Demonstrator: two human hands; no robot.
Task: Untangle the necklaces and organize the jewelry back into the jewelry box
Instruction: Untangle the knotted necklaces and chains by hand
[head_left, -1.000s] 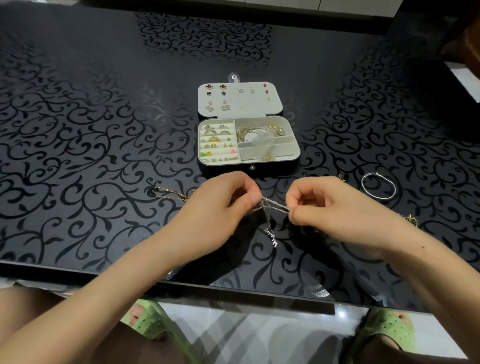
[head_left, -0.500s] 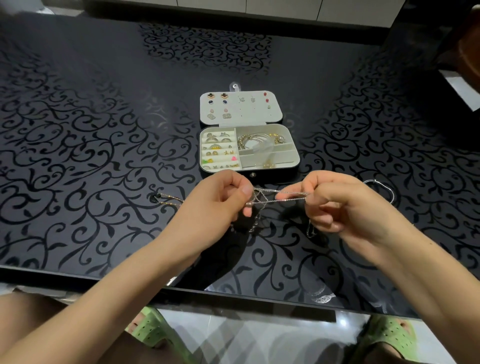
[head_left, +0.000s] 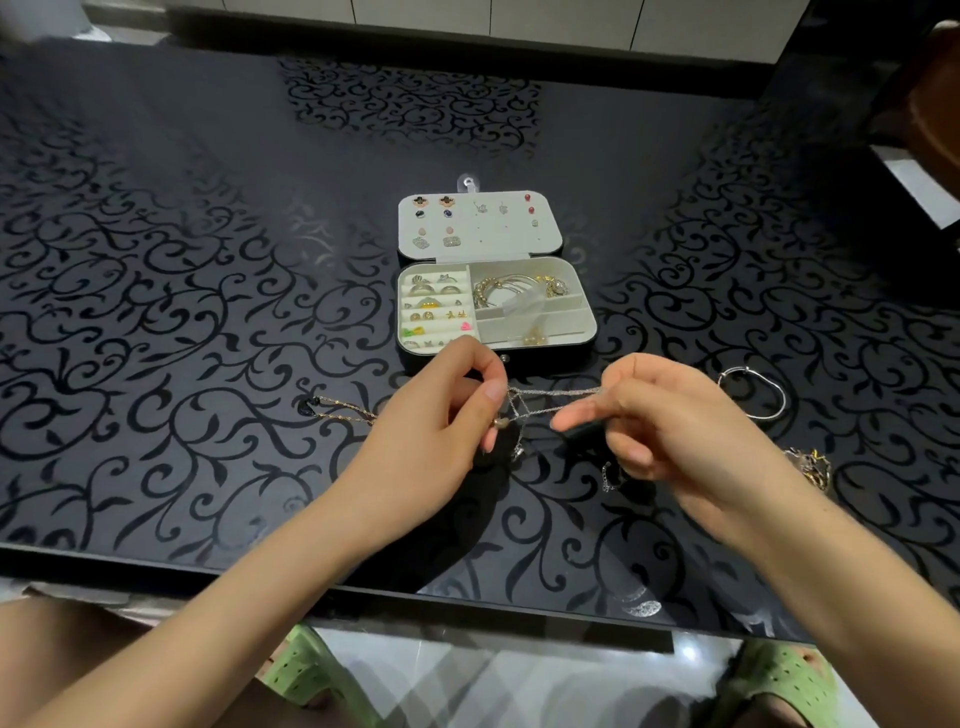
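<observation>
L hand (head_left: 431, 415) pinches tangled silver chains (head_left: 550, 392) w/ thumb + forefinger. R hand (head_left: 670, 421) pinches the other end, strands taut between. Chains held over black glass table (head_left: 156, 312), just in front of open jewelry box (head_left: 592, 325). Gold chain (head_left: 343, 410) lies left of L hand; silver bangle (head_left: 753, 389) right of R hand.

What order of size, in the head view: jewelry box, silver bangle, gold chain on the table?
Largest: jewelry box.
Then silver bangle and gold chain look alike; the left hand hides part of the chain, so unranked.
</observation>
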